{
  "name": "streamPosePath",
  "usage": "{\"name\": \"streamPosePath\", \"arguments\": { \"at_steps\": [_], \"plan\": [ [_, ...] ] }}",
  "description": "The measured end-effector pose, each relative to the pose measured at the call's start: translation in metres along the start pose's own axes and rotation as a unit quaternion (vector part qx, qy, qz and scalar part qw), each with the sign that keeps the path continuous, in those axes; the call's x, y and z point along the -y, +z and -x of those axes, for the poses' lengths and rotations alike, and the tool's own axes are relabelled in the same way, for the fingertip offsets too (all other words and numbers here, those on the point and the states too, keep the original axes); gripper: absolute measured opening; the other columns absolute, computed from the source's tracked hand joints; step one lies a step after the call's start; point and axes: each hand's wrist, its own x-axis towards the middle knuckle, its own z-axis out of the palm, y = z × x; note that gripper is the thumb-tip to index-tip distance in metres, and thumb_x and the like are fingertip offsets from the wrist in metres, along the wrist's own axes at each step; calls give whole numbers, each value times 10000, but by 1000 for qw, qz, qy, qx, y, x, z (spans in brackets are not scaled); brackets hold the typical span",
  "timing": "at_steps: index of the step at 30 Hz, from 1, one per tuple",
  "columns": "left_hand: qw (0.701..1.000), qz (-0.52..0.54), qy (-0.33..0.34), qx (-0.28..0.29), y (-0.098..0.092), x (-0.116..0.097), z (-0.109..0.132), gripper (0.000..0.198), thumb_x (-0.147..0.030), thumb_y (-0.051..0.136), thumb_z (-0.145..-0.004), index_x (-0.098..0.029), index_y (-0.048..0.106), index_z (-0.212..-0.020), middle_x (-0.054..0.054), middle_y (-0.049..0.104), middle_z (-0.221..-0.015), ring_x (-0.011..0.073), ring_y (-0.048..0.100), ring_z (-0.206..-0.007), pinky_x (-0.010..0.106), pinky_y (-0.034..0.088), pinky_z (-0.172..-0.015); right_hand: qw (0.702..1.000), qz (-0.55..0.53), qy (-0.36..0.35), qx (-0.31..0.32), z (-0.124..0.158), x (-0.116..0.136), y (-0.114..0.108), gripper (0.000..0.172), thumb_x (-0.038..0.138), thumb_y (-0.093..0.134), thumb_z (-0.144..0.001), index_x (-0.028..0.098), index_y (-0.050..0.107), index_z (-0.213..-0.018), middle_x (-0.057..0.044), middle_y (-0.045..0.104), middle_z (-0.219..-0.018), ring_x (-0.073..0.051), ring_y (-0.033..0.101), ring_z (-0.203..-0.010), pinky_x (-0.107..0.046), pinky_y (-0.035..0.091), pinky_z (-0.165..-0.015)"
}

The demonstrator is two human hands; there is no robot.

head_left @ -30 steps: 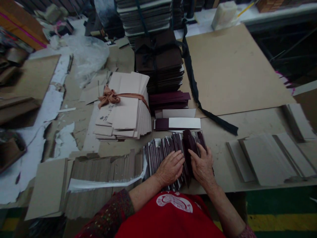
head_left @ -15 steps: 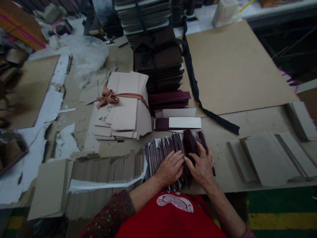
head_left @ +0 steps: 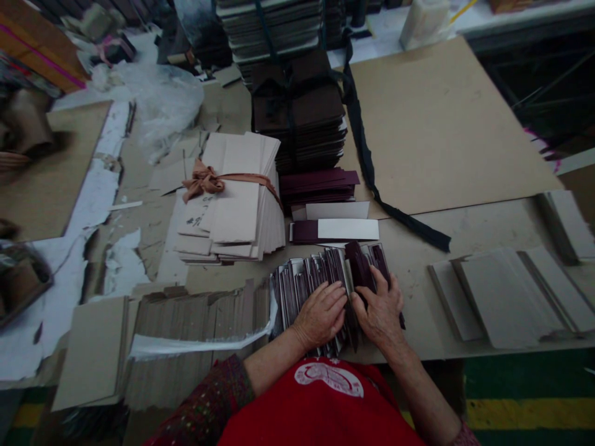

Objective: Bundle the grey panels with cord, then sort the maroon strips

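Observation:
A row of dark purple card strips [head_left: 302, 279] stands on edge on the table in front of me, pale sides showing between some of them. My left hand [head_left: 320, 313] lies flat on top of the row, fingers stretched out and close together. Just right of it, my right hand [head_left: 381, 310] has its thumb and fingers around a few purple strips [head_left: 360, 266] at the row's right end. A narrow gap shows a pale strip face between the two hands. The fingertips of my right hand are partly hidden by the strips.
Left of the row stand grey boards [head_left: 195, 322] with a white band [head_left: 195, 347]. Behind are a tied pale card bundle [head_left: 232, 210], flat purple strips [head_left: 320, 183] and a dark tied stack [head_left: 297, 111]. Grey boards [head_left: 506, 297] lie right. Another person's hand [head_left: 13, 161] shows far left.
My right hand has shifted slightly right with its strips, widening the gap beside my left hand and baring a pale face. Far left, a brown item and another person's hand have moved.

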Motion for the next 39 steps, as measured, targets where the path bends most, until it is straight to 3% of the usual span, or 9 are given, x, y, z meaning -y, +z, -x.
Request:
{"name": "streamPosePath", "arguments": {
  "at_steps": [12, 39],
  "plan": [
    [1000, -2, -6, 27, 2, 1, 1, 377, -165, 509, -908, -116, 566, -1278, 124, 624, -1311, 276, 460, -1377, 493, 396, -1173, 1000, 4, -4, -6, 1, 1, 2, 297, 416, 542, -945, 234, 768, -1010, -91, 346, -1549, -498, 213, -1393, -769, 315, -993],
    [1000, 26, -18, -3, 0, 0, -2, 341, -152, 512, -915, -117, 566, -1250, 127, 648, -1264, 261, 499, -1347, 489, 424, -1157, 1000, -3, -5, 7, -1, 0, -4, 305, 417, 609, -879, 237, 748, -1082, -94, 334, -1546, -498, 220, -1387, -760, 334, -996]
  ]
}}
